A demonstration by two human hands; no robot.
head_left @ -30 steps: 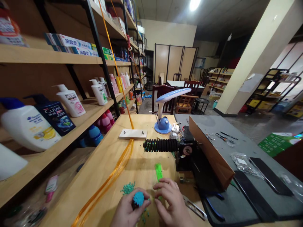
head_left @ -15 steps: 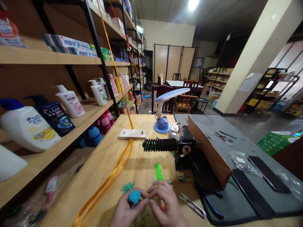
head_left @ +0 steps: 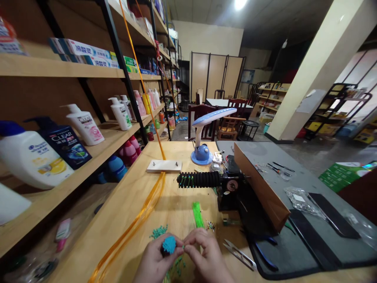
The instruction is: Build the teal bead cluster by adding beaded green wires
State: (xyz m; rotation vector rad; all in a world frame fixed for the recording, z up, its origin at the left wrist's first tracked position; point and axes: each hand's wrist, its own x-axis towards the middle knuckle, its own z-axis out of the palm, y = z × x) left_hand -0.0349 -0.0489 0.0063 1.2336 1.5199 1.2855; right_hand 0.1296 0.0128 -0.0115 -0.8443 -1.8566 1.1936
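Note:
My left hand [head_left: 157, 257] is closed around a bundle with a bright blue, knobbly top [head_left: 169, 244]. Its thumb and index finger come together at a tiny green piece [head_left: 183, 247], too small to make out fully. From the other side, my right hand [head_left: 203, 251] pinches at that same piece, fingertips almost touching those of the left. Below the hands lie loose green beaded strands [head_left: 178, 267], partly covered. A pile of small teal beads [head_left: 159, 231] sits just beyond my left hand. Bright green cut threads [head_left: 197, 214] lie beyond my right hand.
A black ridged roller [head_left: 198, 180] with green threads juts from a machine. Thread snips [head_left: 240, 254] and blue-handled pliers [head_left: 266, 255] lie at right. Orange cords [head_left: 144, 214] run under a white plate [head_left: 164, 166] on the left. A blue lamp [head_left: 202, 153] stands behind.
The fingers of my right hand have drawn closer together at the small green piece. My left hand has tilted slightly with the blue-topped bundle, and more green strands show below.

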